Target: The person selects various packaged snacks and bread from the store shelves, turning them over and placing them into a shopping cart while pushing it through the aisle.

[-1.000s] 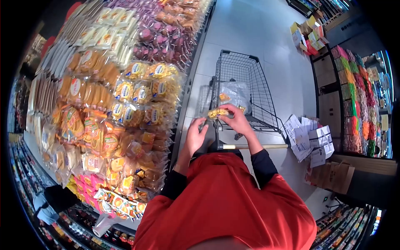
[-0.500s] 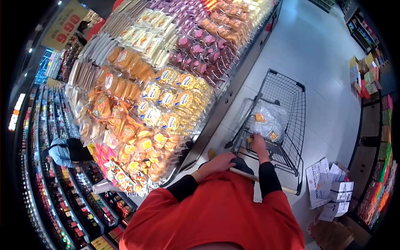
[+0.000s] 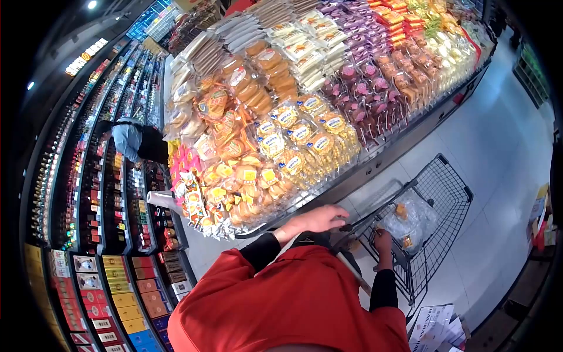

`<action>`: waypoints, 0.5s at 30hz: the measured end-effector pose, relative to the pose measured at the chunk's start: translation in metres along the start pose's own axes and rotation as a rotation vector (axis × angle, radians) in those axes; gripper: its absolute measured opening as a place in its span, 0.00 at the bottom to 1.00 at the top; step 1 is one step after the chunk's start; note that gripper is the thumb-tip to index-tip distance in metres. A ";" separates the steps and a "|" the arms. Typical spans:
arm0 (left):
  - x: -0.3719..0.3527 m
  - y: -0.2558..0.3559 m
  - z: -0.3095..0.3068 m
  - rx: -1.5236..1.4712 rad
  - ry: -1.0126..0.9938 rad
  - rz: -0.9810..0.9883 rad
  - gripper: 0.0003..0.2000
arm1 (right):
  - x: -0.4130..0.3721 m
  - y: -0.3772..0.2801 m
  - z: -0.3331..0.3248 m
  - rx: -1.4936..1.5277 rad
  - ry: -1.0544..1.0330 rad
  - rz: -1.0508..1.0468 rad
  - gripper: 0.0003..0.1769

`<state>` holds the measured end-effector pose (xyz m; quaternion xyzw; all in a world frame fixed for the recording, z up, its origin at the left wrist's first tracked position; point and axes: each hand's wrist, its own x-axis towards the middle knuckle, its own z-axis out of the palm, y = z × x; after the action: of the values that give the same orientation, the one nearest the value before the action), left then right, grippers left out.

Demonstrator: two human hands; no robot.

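A dark wire shopping cart (image 3: 463, 190) stands in front of me at the right. Its pale handle bar (image 3: 355, 273) runs close to my body. In the cart lies a clear plastic bag (image 3: 419, 214) with a few small orange packets (image 3: 401, 211) in it. My right hand (image 3: 383, 240) is over the cart's near part, beside the bag, with its fingers drawn together; what they hold, if anything, is too small to make out. Empty and with fingers stretched out, my left hand (image 3: 321, 219) hovers between the handle and the packaged-bread display (image 3: 293, 161).
The slanted display carries many rows of wrapped snacks, with a metal edge (image 3: 328, 196) toward me. Tall shelves (image 3: 88, 193) line the left, where a person in a blue top (image 3: 128, 139) bends forward. White cartons (image 3: 434, 328) lie on the floor at lower right.
The view has turned left, so the display and cart appear farther right. My left hand has come off the cart handle and its fingers have spread. My right hand stays near the bag.
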<state>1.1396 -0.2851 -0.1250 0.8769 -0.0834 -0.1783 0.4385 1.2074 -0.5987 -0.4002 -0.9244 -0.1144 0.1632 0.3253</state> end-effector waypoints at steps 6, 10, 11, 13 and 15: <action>-0.013 0.026 -0.098 -0.101 0.571 0.031 0.12 | -0.005 -0.006 -0.018 0.139 -0.138 0.029 0.18; -0.043 0.040 -0.153 0.020 0.840 -0.003 0.09 | -0.010 -0.027 -0.046 0.254 -0.189 -0.041 0.18; -0.051 0.038 -0.166 0.100 0.911 0.013 0.09 | -0.013 -0.033 -0.051 0.297 -0.205 -0.038 0.19; -0.061 0.034 -0.196 0.215 1.067 0.034 0.08 | -0.013 -0.040 -0.054 0.368 -0.192 -0.015 0.19; -0.064 0.024 -0.233 0.398 1.205 0.029 0.11 | -0.022 -0.080 -0.077 0.457 -0.183 -0.003 0.19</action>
<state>1.1712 -0.1081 0.0384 0.8869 0.1349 0.3713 0.2396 1.2075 -0.5877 -0.2875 -0.8080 -0.1051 0.2675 0.5143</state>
